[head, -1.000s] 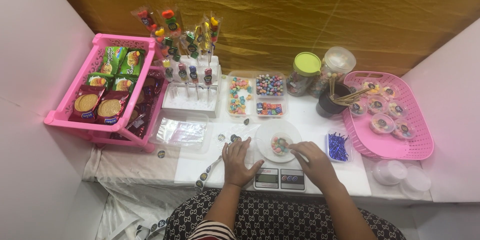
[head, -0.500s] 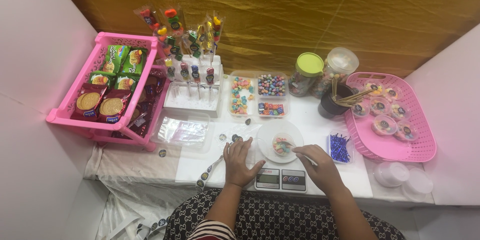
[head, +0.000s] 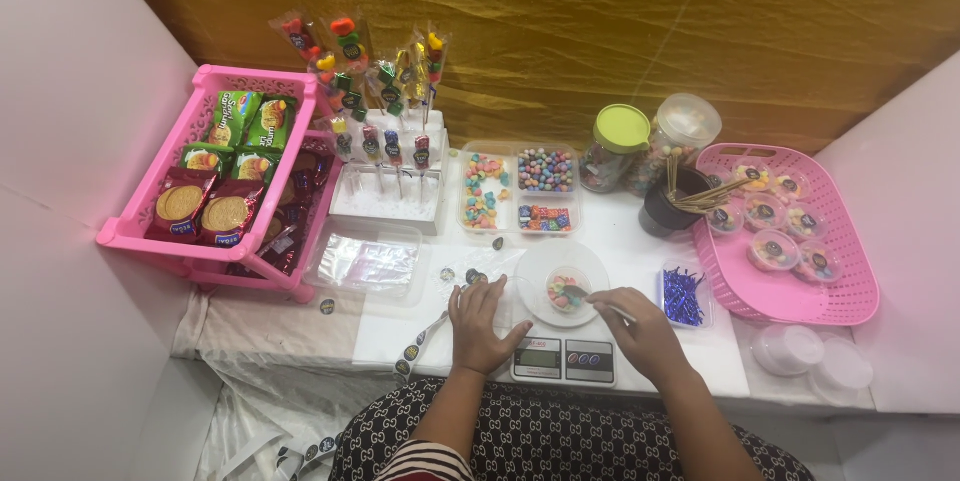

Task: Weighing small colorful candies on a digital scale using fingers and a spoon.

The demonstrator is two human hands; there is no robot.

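Hands at the small scale, sweets in a clear cup

I see the left hand lying flat and released, fingers spread on the white table beside the digital scale, gripping nothing; the right hand pinches a thin stick-like tool (I think tweezers or a skewer, too small to be sure) whose tip reaches into the clear cup of coloured sweets that sits on the round white plate over the scale. Just right of that hand is a small tub of blue pieces; behind the plate is a divided tray of mixed candies, with a pink basket of filled cups at far right and a pink rack of snack packets at far left
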